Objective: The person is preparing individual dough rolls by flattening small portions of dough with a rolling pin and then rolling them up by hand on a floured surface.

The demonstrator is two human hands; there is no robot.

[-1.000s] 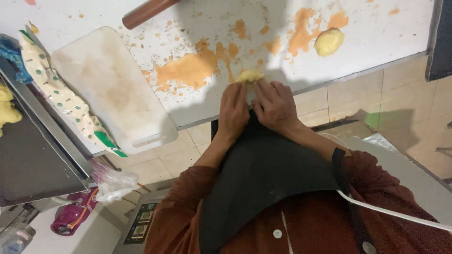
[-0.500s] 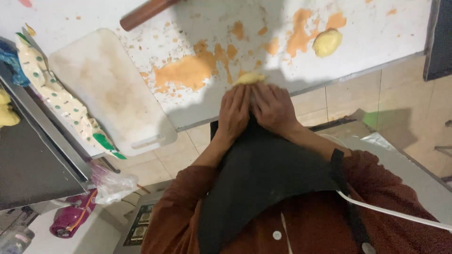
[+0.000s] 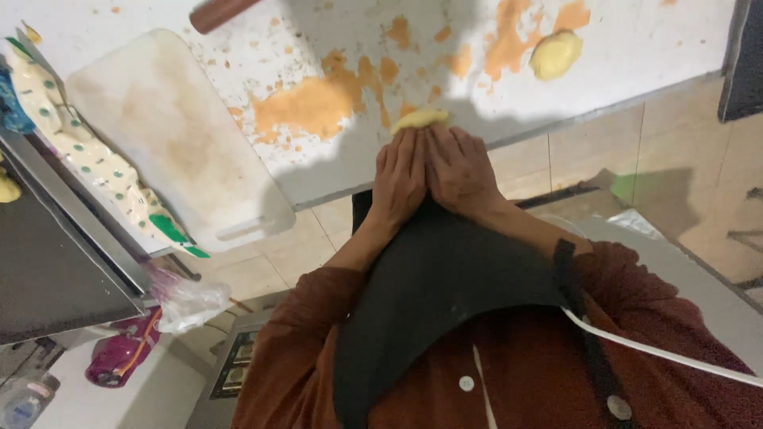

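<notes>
Your left hand [image 3: 400, 176] and right hand [image 3: 459, 171] are pressed together, side by side, on the dough [image 3: 420, 119]. It pokes out just past your fingertips at the counter [image 3: 652, 48] edge, long axis crosswise, both hands equally near.

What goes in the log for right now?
left hand + right hand: pressed side by side | on: pale yellow dough lump | surface: white smeared table

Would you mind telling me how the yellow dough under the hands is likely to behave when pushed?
The dough probably squashes rather than rolls: it already looks flattened under both hands. It seems sticky or greasy, judging by orange smears on the table. Likely light.
</notes>
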